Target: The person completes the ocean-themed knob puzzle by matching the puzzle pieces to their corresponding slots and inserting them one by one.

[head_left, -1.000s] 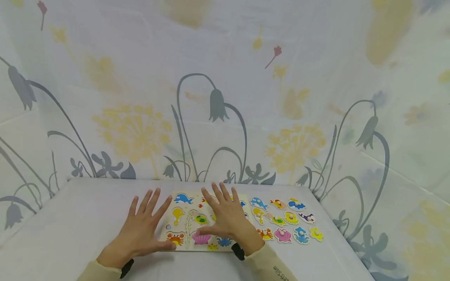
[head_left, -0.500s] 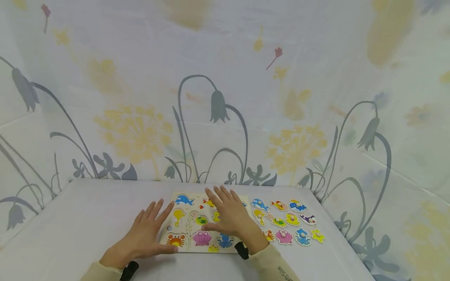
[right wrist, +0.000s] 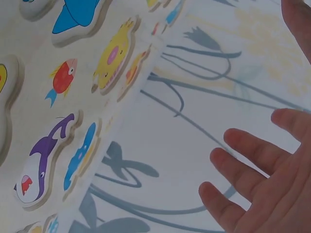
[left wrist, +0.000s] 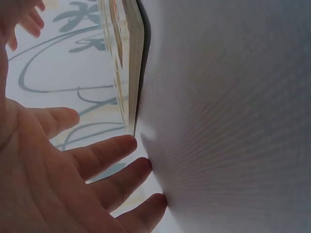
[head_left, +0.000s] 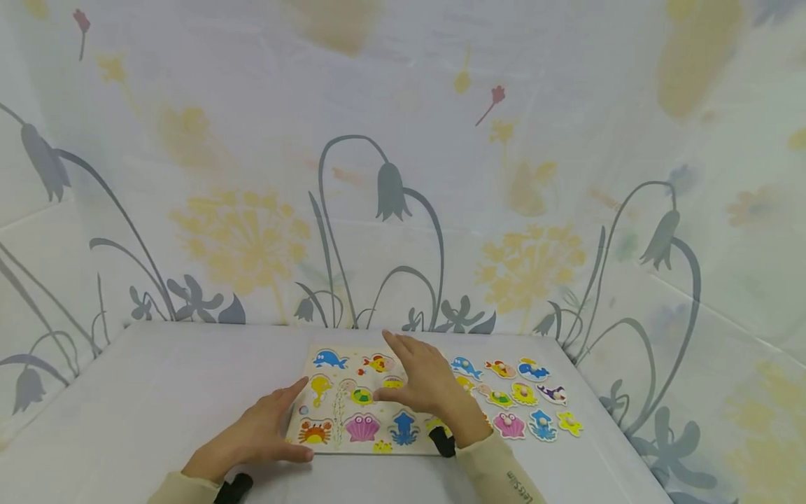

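Note:
A wooden puzzle board (head_left: pixel 352 448) with sea-animal pictures in cut-out recesses lies flat on the white-covered table. My left hand (head_left: pixel 255 430) is at its left edge, thumb and fingers spread apart with nothing in them. In the left wrist view, the left fingers (left wrist: pixel 109 155) reach toward the cloth beside the board's edge (left wrist: pixel 136 63). My right hand (head_left: pixel 425 378) is held over the board's right half, thumb spread away from the fingers and holding nothing. It hides part of the board. A dark strap (head_left: pixel 443 441) shows at the right wrist.
Loose knobbed pieces lie in rows right of the board, among them a dolphin (head_left: pixel 467 367), a turtle (head_left: pixel 499 397), a pink shell (head_left: pixel 508 425), a blue squid (head_left: pixel 542 425) and a yellow starfish (head_left: pixel 569 423). The right forearm hides some. A flower-printed curtain (head_left: pixel 390 245) stands behind the table.
The left hand has turned more side-on, its fingers lower and closer together. The right hand has shifted slightly right and also turned side-on, uncovering the fish picture. Board and pieces have kept their arrangement.

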`<action>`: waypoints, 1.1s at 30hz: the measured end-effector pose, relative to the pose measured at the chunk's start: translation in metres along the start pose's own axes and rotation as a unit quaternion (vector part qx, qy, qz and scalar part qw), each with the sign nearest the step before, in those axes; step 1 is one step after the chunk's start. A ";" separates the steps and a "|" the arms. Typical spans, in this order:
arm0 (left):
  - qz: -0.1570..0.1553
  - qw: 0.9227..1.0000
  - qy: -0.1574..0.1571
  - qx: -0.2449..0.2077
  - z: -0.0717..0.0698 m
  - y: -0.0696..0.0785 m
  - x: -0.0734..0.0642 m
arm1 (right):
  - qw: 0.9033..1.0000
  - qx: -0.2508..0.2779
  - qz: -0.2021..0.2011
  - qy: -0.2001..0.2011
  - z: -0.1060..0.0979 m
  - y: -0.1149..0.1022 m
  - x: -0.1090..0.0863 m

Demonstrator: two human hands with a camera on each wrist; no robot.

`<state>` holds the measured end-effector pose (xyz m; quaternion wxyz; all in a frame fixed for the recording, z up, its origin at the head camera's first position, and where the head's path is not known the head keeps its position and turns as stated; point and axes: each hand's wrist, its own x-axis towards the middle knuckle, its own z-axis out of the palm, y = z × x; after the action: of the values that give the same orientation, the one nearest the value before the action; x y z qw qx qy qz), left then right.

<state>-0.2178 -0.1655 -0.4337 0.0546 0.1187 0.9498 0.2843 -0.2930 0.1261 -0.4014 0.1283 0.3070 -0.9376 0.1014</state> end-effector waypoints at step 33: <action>0.023 0.999 0.003 0.033 0.002 -0.009 0.015 | 0.986 0.048 0.147 -0.055 -0.020 0.103 -0.019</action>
<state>-0.2335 -0.1680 -0.4409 0.0410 0.1409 0.9560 0.2541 -0.3359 0.2234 -0.3993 0.0453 0.1763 -0.9722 0.1473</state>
